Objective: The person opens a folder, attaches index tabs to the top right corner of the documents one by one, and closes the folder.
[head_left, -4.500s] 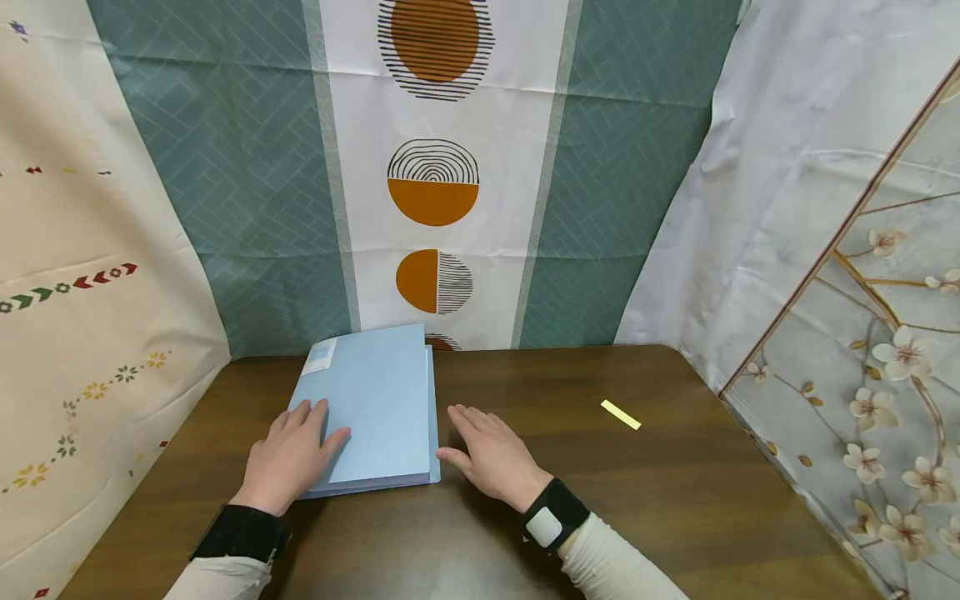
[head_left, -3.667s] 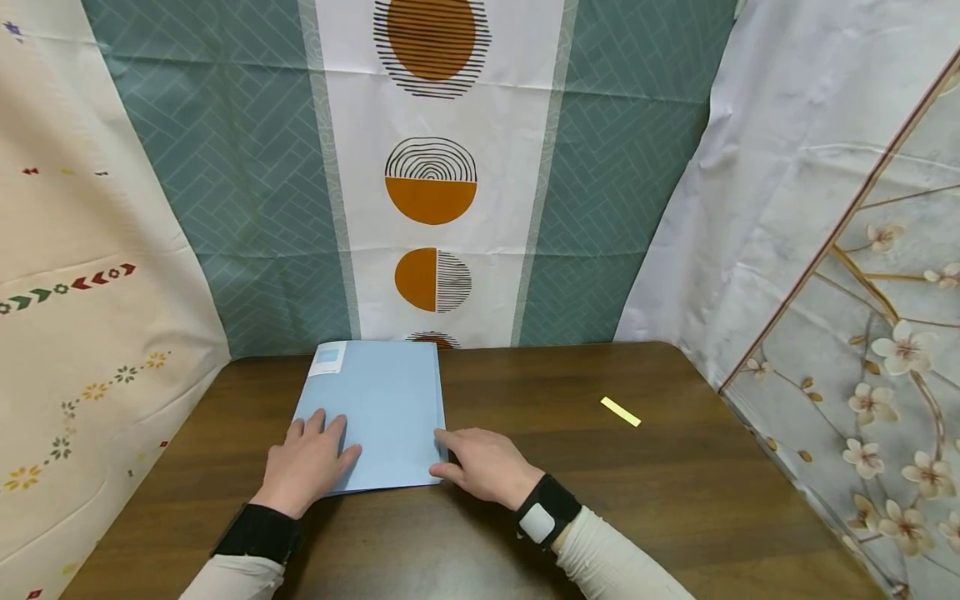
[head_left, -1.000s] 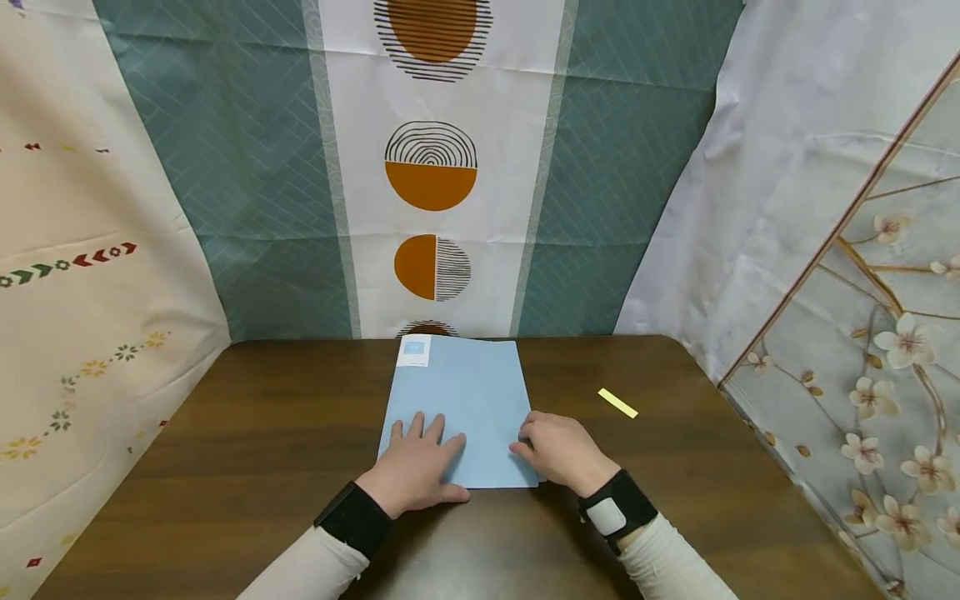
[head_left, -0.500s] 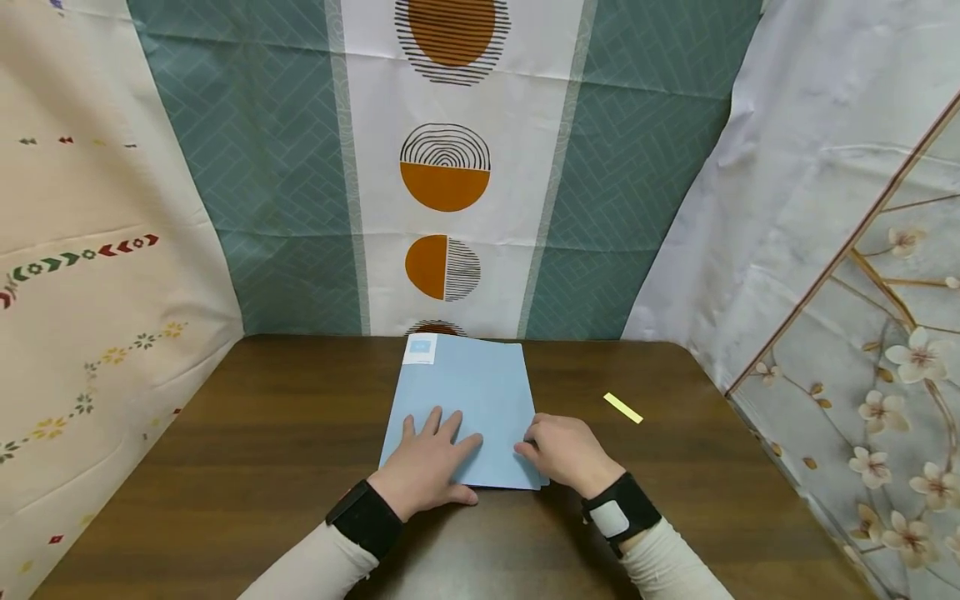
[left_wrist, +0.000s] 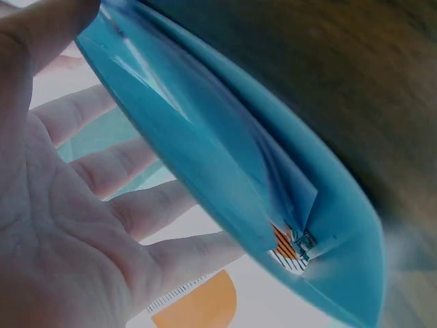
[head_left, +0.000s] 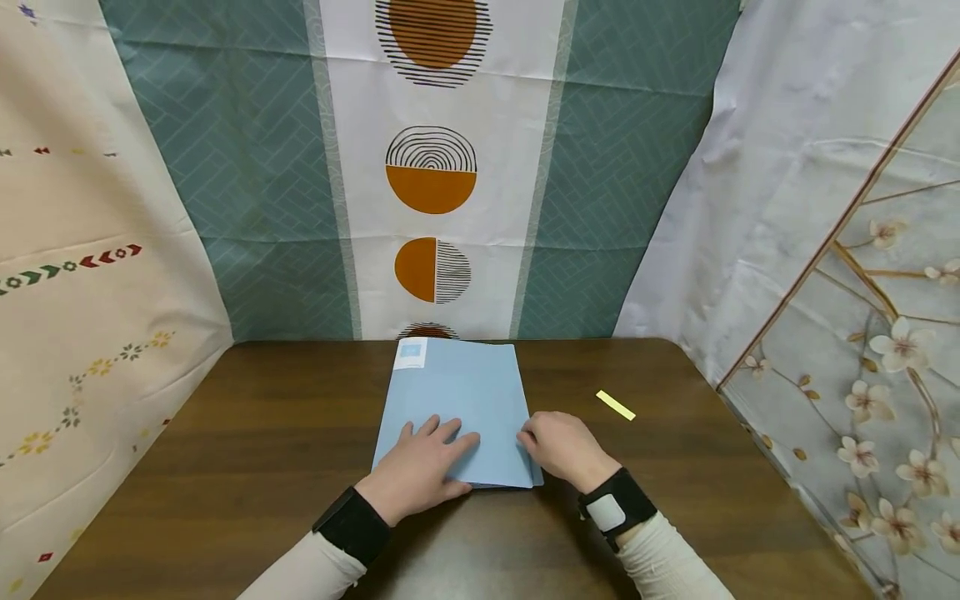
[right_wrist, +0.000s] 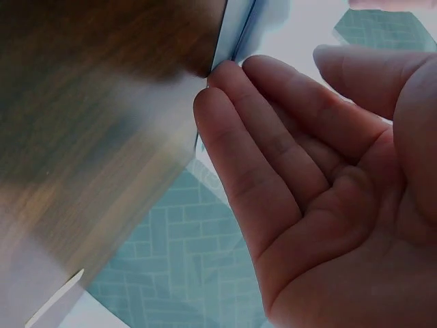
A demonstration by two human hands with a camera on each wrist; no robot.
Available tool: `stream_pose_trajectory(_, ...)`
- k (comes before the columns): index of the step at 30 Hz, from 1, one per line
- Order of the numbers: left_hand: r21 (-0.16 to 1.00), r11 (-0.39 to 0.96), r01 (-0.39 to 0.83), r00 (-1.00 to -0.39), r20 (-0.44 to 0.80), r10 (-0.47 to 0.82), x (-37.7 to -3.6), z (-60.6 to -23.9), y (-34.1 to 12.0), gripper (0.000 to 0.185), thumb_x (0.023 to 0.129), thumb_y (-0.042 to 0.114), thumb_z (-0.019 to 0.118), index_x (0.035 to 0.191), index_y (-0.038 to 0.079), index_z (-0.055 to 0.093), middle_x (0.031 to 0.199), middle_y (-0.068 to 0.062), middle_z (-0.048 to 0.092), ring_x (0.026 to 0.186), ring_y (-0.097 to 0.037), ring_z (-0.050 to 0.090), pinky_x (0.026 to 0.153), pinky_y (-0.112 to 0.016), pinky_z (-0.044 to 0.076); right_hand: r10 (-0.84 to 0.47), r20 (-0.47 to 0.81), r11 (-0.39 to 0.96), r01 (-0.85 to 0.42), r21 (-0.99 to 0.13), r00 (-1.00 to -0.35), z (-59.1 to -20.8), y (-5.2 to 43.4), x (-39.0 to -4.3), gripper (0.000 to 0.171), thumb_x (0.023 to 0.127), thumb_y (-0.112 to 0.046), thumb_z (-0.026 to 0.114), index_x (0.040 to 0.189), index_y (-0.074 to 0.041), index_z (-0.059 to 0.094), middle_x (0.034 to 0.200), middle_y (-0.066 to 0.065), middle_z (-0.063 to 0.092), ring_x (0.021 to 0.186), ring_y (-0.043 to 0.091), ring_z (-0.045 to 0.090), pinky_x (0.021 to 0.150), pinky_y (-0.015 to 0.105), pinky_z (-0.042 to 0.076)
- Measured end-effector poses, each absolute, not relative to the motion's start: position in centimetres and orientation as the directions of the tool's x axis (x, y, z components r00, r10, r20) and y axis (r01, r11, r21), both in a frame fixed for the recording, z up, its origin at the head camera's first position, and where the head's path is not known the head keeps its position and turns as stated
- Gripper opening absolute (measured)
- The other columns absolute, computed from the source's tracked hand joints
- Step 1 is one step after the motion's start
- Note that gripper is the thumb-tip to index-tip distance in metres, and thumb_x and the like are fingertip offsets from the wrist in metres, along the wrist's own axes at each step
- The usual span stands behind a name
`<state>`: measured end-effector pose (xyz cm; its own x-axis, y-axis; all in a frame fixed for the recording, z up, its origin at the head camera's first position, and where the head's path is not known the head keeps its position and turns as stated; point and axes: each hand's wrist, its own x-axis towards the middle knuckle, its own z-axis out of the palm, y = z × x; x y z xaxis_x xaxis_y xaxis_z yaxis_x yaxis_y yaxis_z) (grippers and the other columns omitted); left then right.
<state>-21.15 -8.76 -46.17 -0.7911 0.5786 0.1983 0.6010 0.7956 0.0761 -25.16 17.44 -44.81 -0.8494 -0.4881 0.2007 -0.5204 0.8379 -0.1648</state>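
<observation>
Resting on the blue folder (head_left: 476, 383), the left hand (head_left: 418, 473) spreads its fingers wide; the right hand (head_left: 566, 448) bends its fingers at the folder's right edge, pinching or not, I cannot tell; the folder lies on the brown table (head_left: 262, 433).

From my end I see off-white sleeves (head_left: 671, 562), a wide black left wristband (head_left: 352, 526), and a black right wristband (head_left: 634, 493) bearing a pale square patch (head_left: 606, 512) with rounded corners.

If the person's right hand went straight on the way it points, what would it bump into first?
Most likely the blue folder: the right hand is at its right edge, though whether they already touch is unclear.
</observation>
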Motion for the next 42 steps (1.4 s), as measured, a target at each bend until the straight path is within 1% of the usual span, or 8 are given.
stream_pose_trajectory(5,0.193,0.777,0.599,-0.801,0.170,0.574,-21.1,-45.5,-9.4,0.065,0.100,0.045,0.083,0.155,0.018,0.062,0.157,-0.022,0.058,0.143,-0.055,0.053,0.104,-0.080,0.045,-0.437,0.186,0.854,-0.470,-0.221,-0.880,-44.6,17.8,-25.5,0.007,0.107,-0.007,0.071,0.113,-0.004,0.073,0.093,0.006,0.075,0.074,0.017,0.063,0.076,0.040,0.061)
stream_pose_trajectory(8,0.234,0.763,0.602,-0.798,0.169,0.578,-20.9,-44.8,-9.9,0.064,0.103,0.041,0.080,0.159,0.017,0.059,0.160,-0.024,0.056,0.145,-0.055,0.052,0.107,-0.079,0.044,-0.429,0.183,0.851,-0.464,-0.245,-0.884,-44.7,18.0,-25.7,0.011,0.108,-0.007,0.069,0.117,-0.003,0.065,0.085,0.006,0.070,0.067,0.017,0.058,0.068,0.037,0.058)
stream_pose_trajectory(15,0.288,0.742,0.606,-0.795,0.240,0.557,-20.0,-43.9,-11.2,0.064,0.107,0.031,0.076,0.164,0.013,0.053,0.163,-0.024,0.052,0.146,-0.046,0.055,0.116,-0.059,0.048,-0.466,0.184,0.836,-0.499,-0.230,-0.866,-44.9,18.1,-25.6,0.009,0.106,-0.009,0.073,0.111,-0.003,0.069,0.078,0.000,0.062,0.067,0.014,0.055,0.065,0.034,0.052)
stream_pose_trajectory(25,0.211,0.793,0.572,-0.775,0.457,0.437,-18.9,-43.9,-12.2,0.066,0.104,0.008,0.075,0.165,0.010,0.049,0.157,-0.021,0.057,0.142,-0.040,0.060,0.106,-0.053,0.056,-0.587,0.225,0.789,-0.611,-0.056,-0.778,-45.1,17.0,-24.3,0.009,0.090,-0.012,0.092,0.096,-0.008,0.087,0.089,0.004,0.075,0.072,0.014,0.062,0.067,0.032,0.057)
stream_pose_trajectory(31,0.238,0.831,0.503,-0.768,0.564,0.303,-19.5,-43.9,-12.6,0.065,0.102,0.004,0.071,0.163,0.006,0.050,0.152,-0.022,0.062,0.127,-0.037,0.071,0.092,-0.046,0.064,-0.561,0.160,0.811,-0.579,-0.091,-0.812,-45.0,16.7,-24.1,0.013,0.088,-0.020,0.096,0.095,-0.011,0.087,0.100,0.006,0.077,0.083,0.019,0.067,0.076,0.038,0.059)
stream_pose_trajectory(34,0.244,0.843,0.478,-0.747,0.618,0.245,-19.7,-43.9,-12.8,0.070,0.100,0.003,0.072,0.165,0.009,0.047,0.155,-0.026,0.056,0.096,-0.035,0.077,0.067,-0.035,0.063,-0.556,0.133,0.815,-0.570,-0.104,-0.820,-44.8,16.6,-24.1,0.016,0.089,-0.023,0.095,0.095,-0.011,0.087,0.112,0.009,0.080,0.097,0.026,0.074,0.086,0.043,0.062)
stream_pose_trajectory(37,0.254,0.859,0.445,-0.732,0.656,0.185,-19.9,-43.7,-12.9,0.084,0.097,-0.002,0.072,0.171,0.019,0.038,0.164,-0.028,0.045,0.067,-0.025,0.065,0.048,-0.025,0.045,-0.544,0.110,0.826,-0.554,-0.102,-0.832,-44.7,16.6,-24.2,0.018,0.090,-0.025,0.094,0.097,-0.010,0.087,0.117,0.011,0.080,0.102,0.027,0.075,0.088,0.043,0.062)
stream_pose_trajectory(42,0.260,0.873,0.413,-0.713,0.688,0.133,-20.1,-43.5,-13.2,0.107,0.090,-0.010,0.074,0.176,0.032,0.026,0.171,-0.029,0.033,0.073,-0.025,0.066,0.047,-0.022,0.038,-0.533,0.096,0.836,-0.541,-0.092,-0.840,-44.7,16.5,-24.2,0.017,0.092,-0.027,0.092,0.096,-0.011,0.087,0.115,0.008,0.080,0.098,0.022,0.073,0.085,0.040,0.060)
